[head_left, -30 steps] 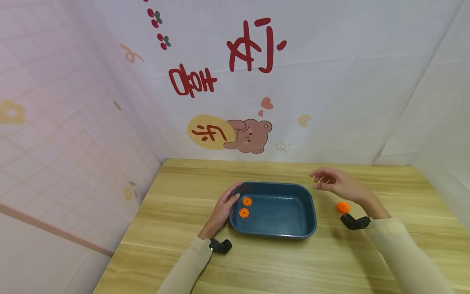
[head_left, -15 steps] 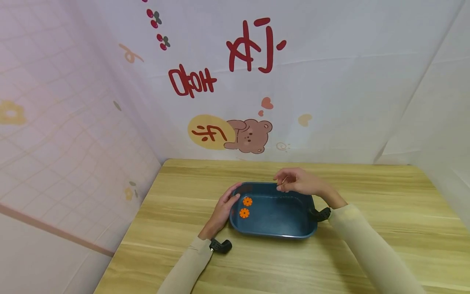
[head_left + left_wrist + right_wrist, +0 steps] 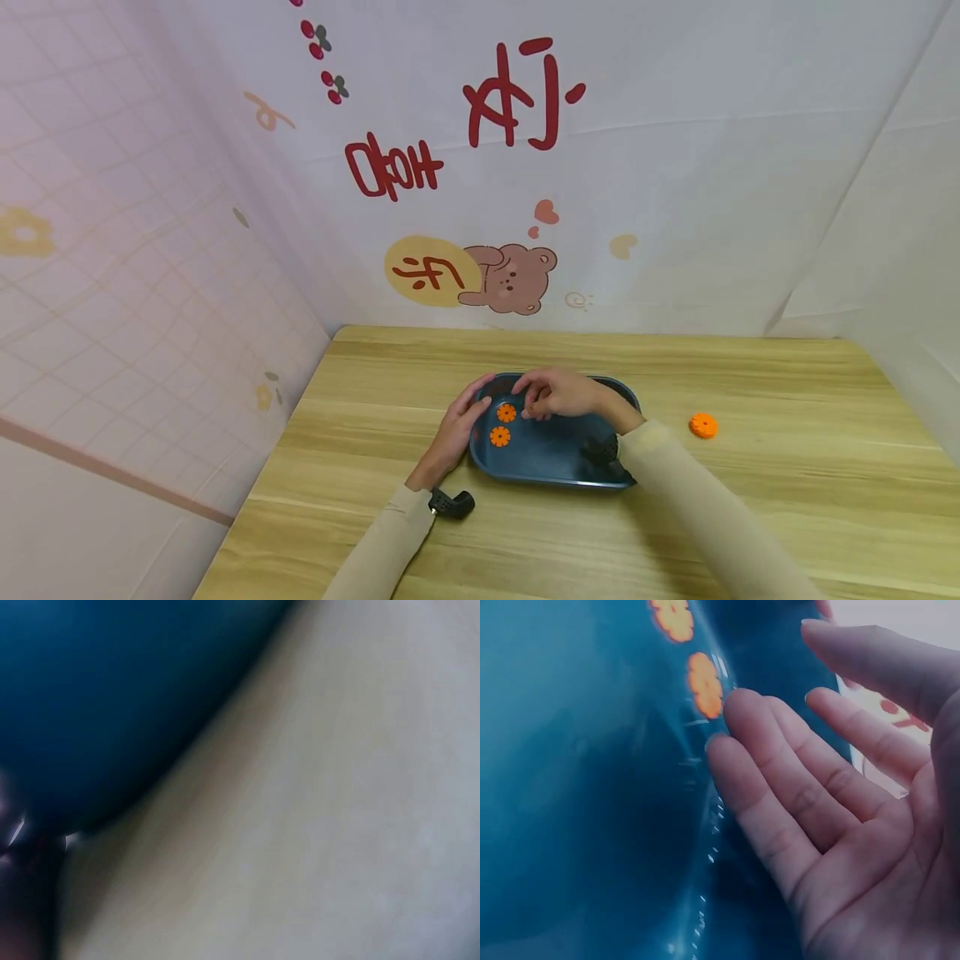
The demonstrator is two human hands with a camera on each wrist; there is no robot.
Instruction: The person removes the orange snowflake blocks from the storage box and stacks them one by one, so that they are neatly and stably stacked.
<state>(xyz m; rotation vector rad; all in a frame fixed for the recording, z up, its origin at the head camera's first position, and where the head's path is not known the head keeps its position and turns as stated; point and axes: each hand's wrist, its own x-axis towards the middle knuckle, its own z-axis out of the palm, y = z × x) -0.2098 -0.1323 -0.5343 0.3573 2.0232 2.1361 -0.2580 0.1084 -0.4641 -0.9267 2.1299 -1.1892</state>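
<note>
A dark blue rectangular tray (image 3: 551, 482) with rounded corners stands on the table. My left hand (image 3: 450, 432) holds its left end, thumb at the rim and fingers along the outer wall; the left wrist view shows mainly the tray's blurred outside (image 3: 112, 690). Two flat orange notched discs, an upper disc (image 3: 506, 412) and a lower disc (image 3: 500, 437), lie inside at the left. Over the tray, just right of them, is my right hand (image 3: 558, 394). In the right wrist view its loosely bent fingers (image 3: 761, 791) come close to an orange disc (image 3: 705, 685), with nothing showing in the palm.
Right of the tray, a thick orange notched piece (image 3: 703, 425) lies on the wooden table (image 3: 795, 492). A white printed backdrop (image 3: 712, 192) rises behind the table's far edge, and another cloth wall (image 3: 142, 317) closes the left side.
My right hand has moved left and down, from beside the tray to over its left part. The thick orange piece, hidden under the sleeve half a second ago, shows again. My left hand stays put.
</note>
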